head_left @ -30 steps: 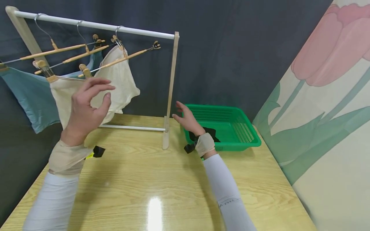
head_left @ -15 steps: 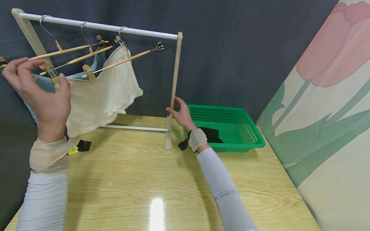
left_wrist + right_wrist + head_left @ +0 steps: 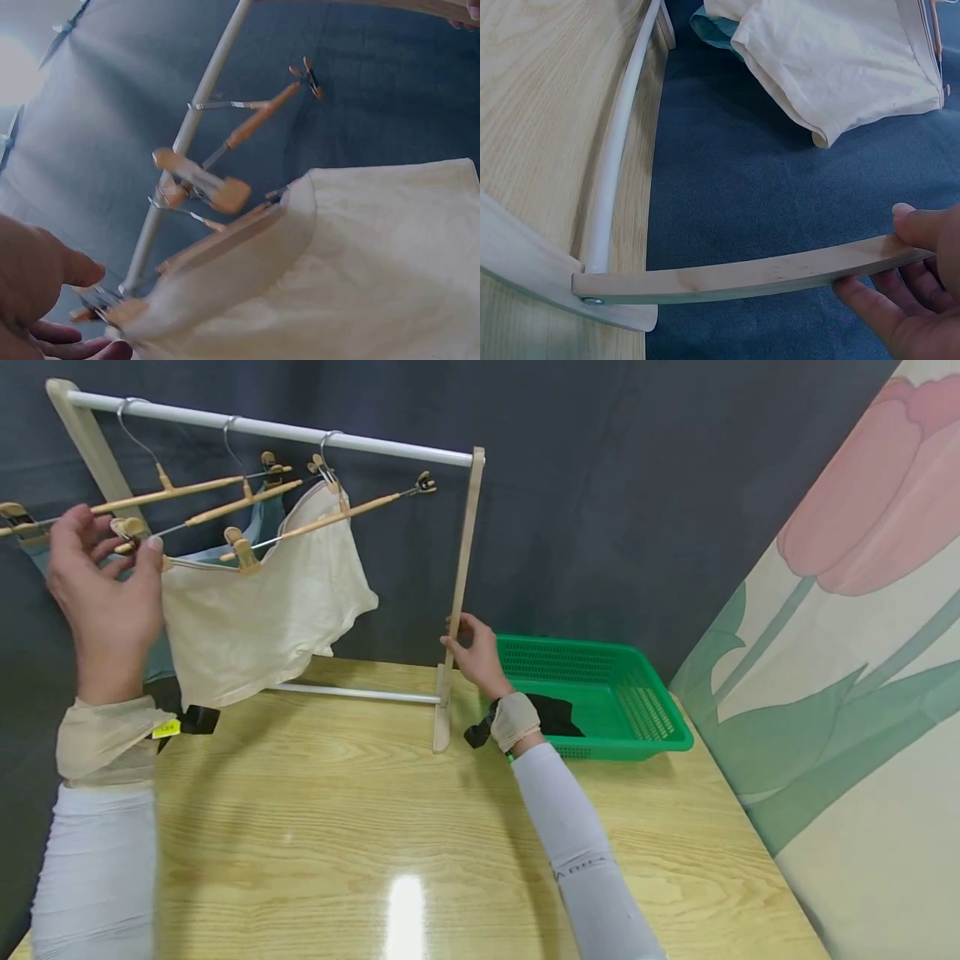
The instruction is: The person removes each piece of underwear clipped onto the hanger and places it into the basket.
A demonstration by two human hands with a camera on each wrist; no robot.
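White shorts (image 3: 262, 627) hang by their waistband from the middle clip hanger (image 3: 225, 510). My left hand (image 3: 108, 593) pinches the wooden clip (image 3: 131, 529) at that hanger's left end; in the left wrist view the clip (image 3: 124, 309) lies between thumb and fingers, beside the waistband corner. My right hand (image 3: 480, 656) grips the wooden right post (image 3: 467, 543) of the small clothes rack; the right wrist view shows thumb and fingers on opposite sides of the post (image 3: 757, 277). Nearer the camera, another hanger (image 3: 337, 516) hangs with no garment in its clips.
A blue garment (image 3: 159, 656) hangs on the rearmost hanger (image 3: 165, 493), mostly behind the shorts. A green basket (image 3: 600, 693) with a black cloth (image 3: 553, 714) stands right of the rack on the wooden table (image 3: 337, 827). A white bar (image 3: 360, 692) joins the rack's feet.
My left hand has moved left and up to the middle hanger's left clip, and its fingers have closed there. My right hand has moved left from the basket edge and taken hold of the post.
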